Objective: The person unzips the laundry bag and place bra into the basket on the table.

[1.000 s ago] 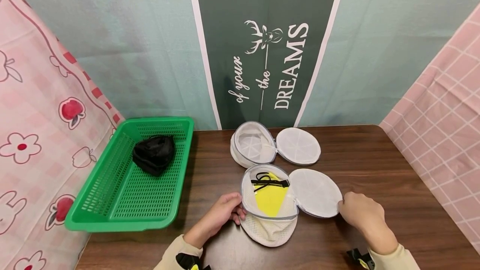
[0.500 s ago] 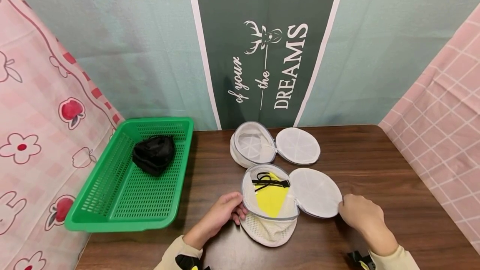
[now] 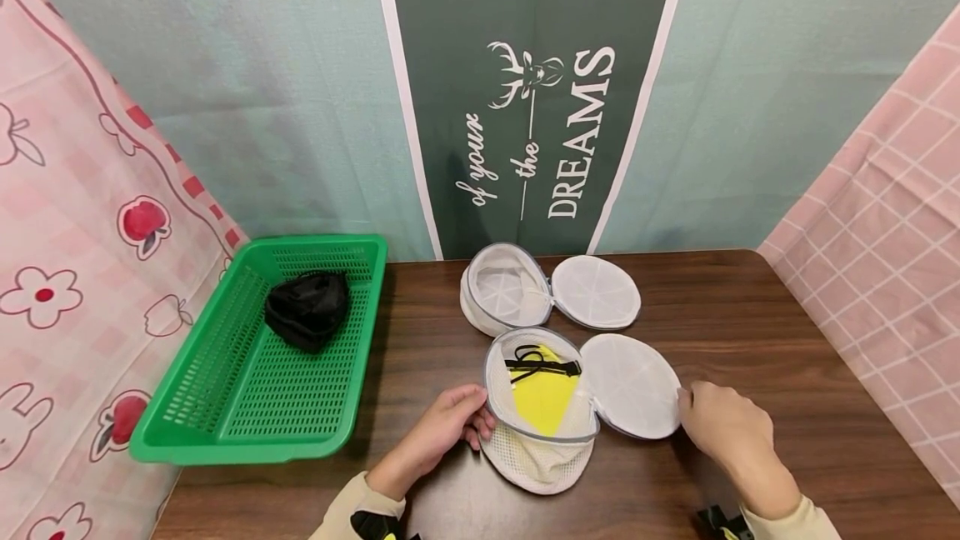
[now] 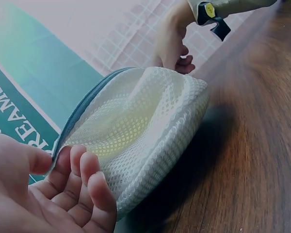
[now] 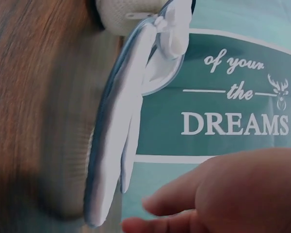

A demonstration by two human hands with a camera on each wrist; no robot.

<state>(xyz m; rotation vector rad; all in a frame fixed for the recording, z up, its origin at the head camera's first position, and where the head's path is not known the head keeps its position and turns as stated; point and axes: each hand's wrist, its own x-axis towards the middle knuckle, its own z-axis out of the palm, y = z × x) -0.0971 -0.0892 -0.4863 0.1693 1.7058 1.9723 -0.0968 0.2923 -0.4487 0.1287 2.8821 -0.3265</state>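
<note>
In the head view, a cream mesh laundry bag (image 3: 543, 461) stands with its zip lid (image 3: 630, 386) folded out to the right. Inside it lies a yellow piece of fabric (image 3: 542, 402) with a black band and cord. My left hand (image 3: 452, 417) pinches the left side of the grey-edged rim between thumb and fingers; the left wrist view shows these fingers against the mesh wall. My right hand (image 3: 726, 425) has its fingers curled at the lid's outer edge. In the right wrist view, that lid stands edge-on beside my fingertips.
Behind, a second mesh laundry bag (image 3: 474, 307) lies unzipped, its round lid (image 3: 596, 292) flat to the right. At left stands a green basket (image 3: 258, 448) with a bundled black cloth item (image 3: 309, 311) in it. A printed curtain hangs along the back edge of the brown table (image 3: 817, 398).
The lid in front has shifted and tilted slightly at its right edge, with small movements of my right hand. My left hand stays on the rim.
</note>
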